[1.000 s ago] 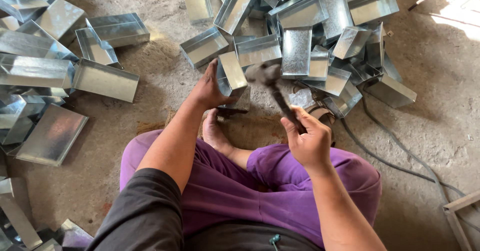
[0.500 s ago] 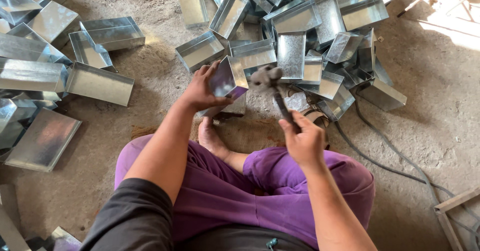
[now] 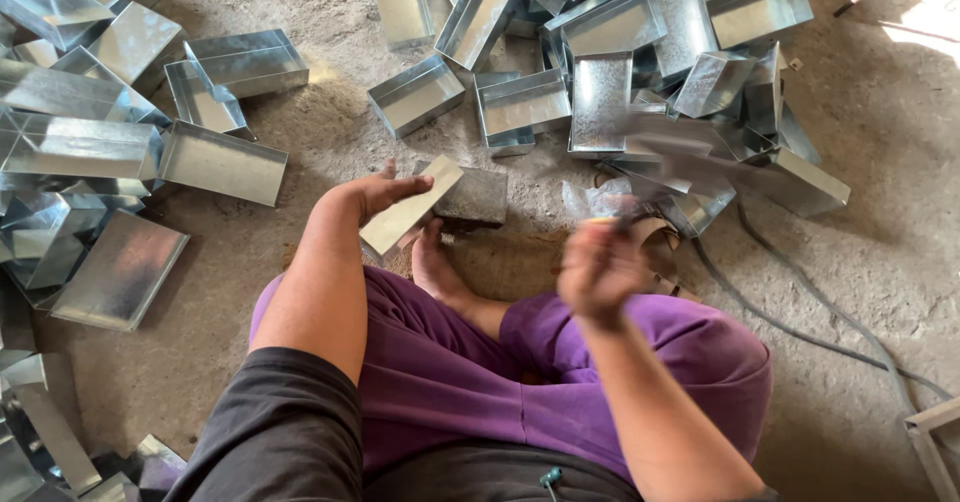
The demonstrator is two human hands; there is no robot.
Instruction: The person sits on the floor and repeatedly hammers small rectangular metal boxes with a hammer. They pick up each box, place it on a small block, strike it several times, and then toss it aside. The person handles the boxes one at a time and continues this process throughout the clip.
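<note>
The left hand (image 3: 375, 194) now lies low with the metal strip (image 3: 410, 205) pressed flat across the dark block (image 3: 473, 195), where half a second back it held a folded tray up in the air beside the hammer head. Its grip is loose, fingers spread along the strip's near edge rather than wrapped around it. The right hand (image 3: 598, 267) is a blur, swung out to the right of the block; the hammer seen in it a moment ago is smeared out of sight, so I cannot tell whether that grip is closed on a handle or not. So the piece has gone from held up to laid down on the block. The bare foot (image 3: 432, 262) sits just beside the block's near edge, touching or almost touching it. Room is tight beyond: the heap of galvanised trays (image 3: 600, 92) crowds the far side, more trays (image 3: 90, 152) lie to the left, and a cable (image 3: 800, 312) trails off right over open dirt floor (image 3: 330, 132).
</note>
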